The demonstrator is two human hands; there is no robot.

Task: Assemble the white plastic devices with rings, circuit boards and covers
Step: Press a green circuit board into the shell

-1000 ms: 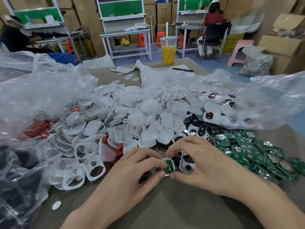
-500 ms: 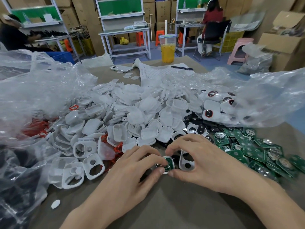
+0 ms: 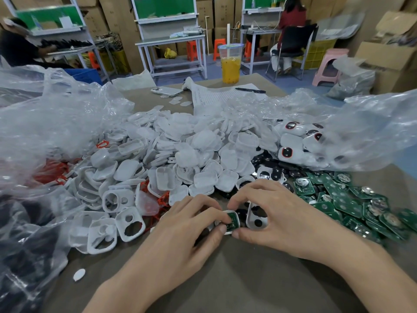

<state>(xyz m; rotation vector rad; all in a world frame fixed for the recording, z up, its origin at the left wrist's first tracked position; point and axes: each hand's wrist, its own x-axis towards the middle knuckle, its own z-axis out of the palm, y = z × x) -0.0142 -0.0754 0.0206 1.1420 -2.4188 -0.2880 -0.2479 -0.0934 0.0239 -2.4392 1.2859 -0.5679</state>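
We hold a small white rounded-square plastic shell (image 3: 230,212) low over the brown table (image 3: 248,279), just in front of the heaps of parts, with a green circuit board (image 3: 232,219) lying in its open face. Our left hand (image 3: 180,231) pinches the shell's left edge between curled forefinger and thumb. Our right hand (image 3: 282,218) pinches its right edge the same way, and the two thumb tips almost meet beneath it. Under the right hand's curled fingers a second white plastic cover with two round holes (image 3: 256,220) stands tilted just beside the shell; we cannot tell whether those fingers grip it or only arch over it. Behind the hands spreads a wide heap of white plastic covers (image 3: 180,154), with white two-hole frames (image 3: 129,223) at its near left and thin red plastic rings (image 3: 163,199) poking out among them. To the right lies a pile of loose green circuit boards (image 3: 352,204). Beyond it, finished white devices with red-ringed dark windows (image 3: 291,152) sit in a crumpled clear plastic bag (image 3: 372,132). At the table's far end stand a clear cup of orange drink (image 3: 230,64), a phone in a pale case (image 3: 167,91) and a black pen (image 3: 250,90) on a written paper sheet (image 3: 216,96).
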